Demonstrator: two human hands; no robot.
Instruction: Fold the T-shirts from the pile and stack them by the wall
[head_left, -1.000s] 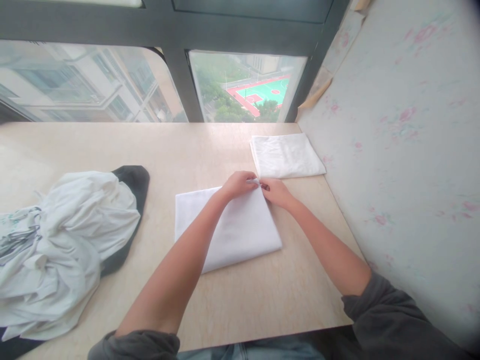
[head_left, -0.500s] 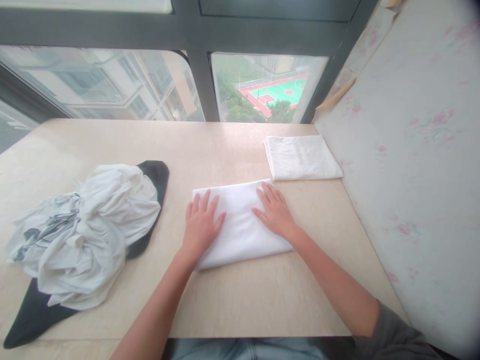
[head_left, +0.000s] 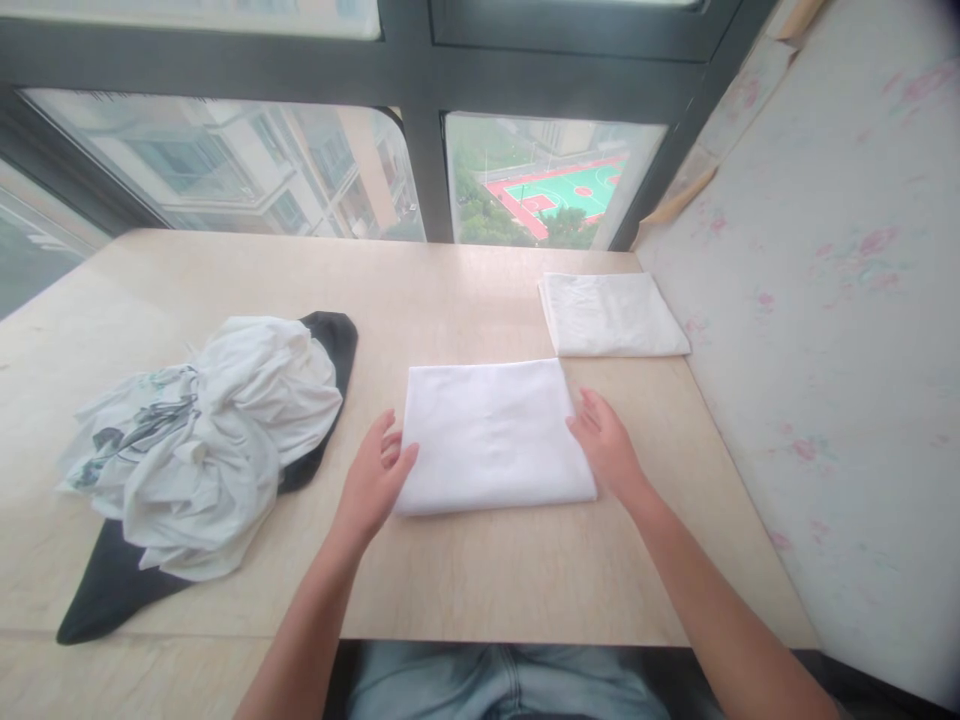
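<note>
A white cloth (head_left: 491,440), folded into a flat rectangle, lies in front of me on the pale wooden tabletop (head_left: 480,580). My left hand (head_left: 375,475) is at its left edge, thumb near the cloth and fingers parted and slightly curled. At the opposite edge is my right hand (head_left: 606,440), with its thumb by the cloth and its fingers loosely bent and apart. Neither hand grips the fabric. Whether the thumbs touch the cloth's sides I cannot tell.
A second folded white cloth (head_left: 616,314) lies at the back right, beside the flower-patterned wall (head_left: 832,330). On the left, a crumpled white printed cloth (head_left: 232,430) rests on top of a black cloth (head_left: 330,335). A dark window frame (head_left: 435,180) borders the table's far side.
Both hands have left the top of the folded cloth and moved outward to its two sides. The cloth sits straighter to me, and the view has shifted slightly.
</note>
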